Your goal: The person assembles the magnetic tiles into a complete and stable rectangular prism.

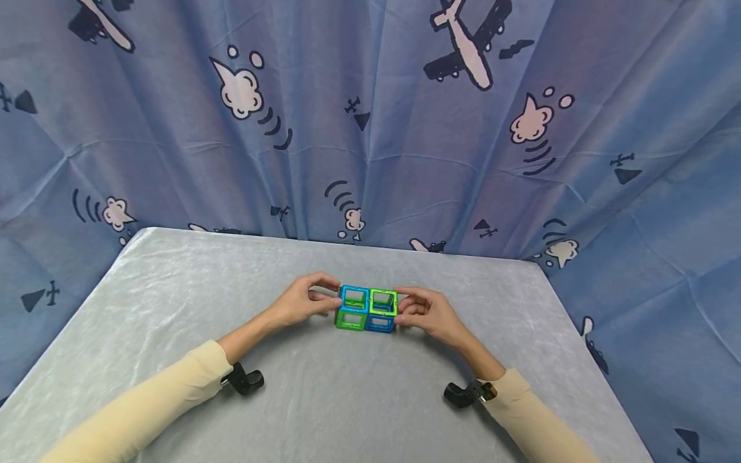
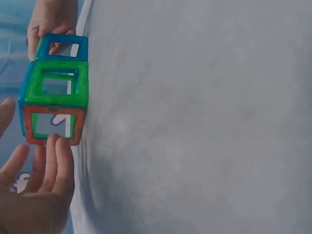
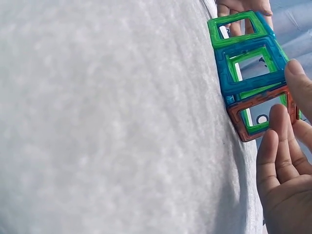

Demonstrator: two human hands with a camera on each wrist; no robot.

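Two joined cubes of magnetic tiles (image 1: 368, 310), blue and green with open square middles, stand side by side on the table. At their left end an orange tile (image 2: 54, 126) closes the face, and the fingertips of my left hand (image 1: 302, 300) touch it, fairly straight, with the thumb apart in the left wrist view. Another orange tile (image 3: 258, 111) is at the right end, slightly tilted away from the cube's face. My right hand (image 1: 433, 313) pinches that tile, thumb at its upper edge and fingers against its outer side.
A pale cloth covers the table (image 1: 278, 405). Behind it hangs a blue curtain (image 1: 324, 128) printed with planes and clouds. A black wrist camera (image 1: 246, 381) is strapped to the left wrist, and another camera (image 1: 466, 393) to the right.
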